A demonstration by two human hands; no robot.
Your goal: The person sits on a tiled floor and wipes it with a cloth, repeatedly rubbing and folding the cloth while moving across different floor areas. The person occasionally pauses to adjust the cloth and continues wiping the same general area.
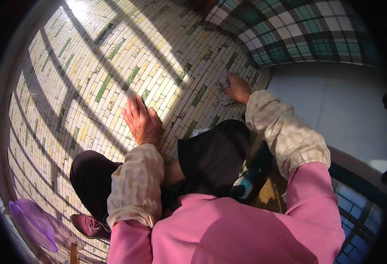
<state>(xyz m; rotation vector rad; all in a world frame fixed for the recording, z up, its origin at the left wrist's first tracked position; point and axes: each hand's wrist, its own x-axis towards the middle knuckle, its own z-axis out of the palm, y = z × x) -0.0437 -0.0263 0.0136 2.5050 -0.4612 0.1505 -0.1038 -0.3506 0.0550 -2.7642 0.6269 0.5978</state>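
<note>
My left hand [142, 121] rests flat on the tile-patterned floor [114, 57], fingers stretched forward and holding nothing. Farther right, my right hand [238, 89] is closed on a crumpled grey cloth [224, 91], pressed to the floor near the foot of a white panel. Part of the cloth is hidden under that hand. Both forearms wear checked cream sleeve covers over pink sleeves.
A green, black and white plaid cloth [290, 31] hangs at the upper right beside the white panel [334, 105]. A purple translucent plastic item [34, 224] lies at the lower left, near my shoe [90, 226]. Barred shadows cross the floor.
</note>
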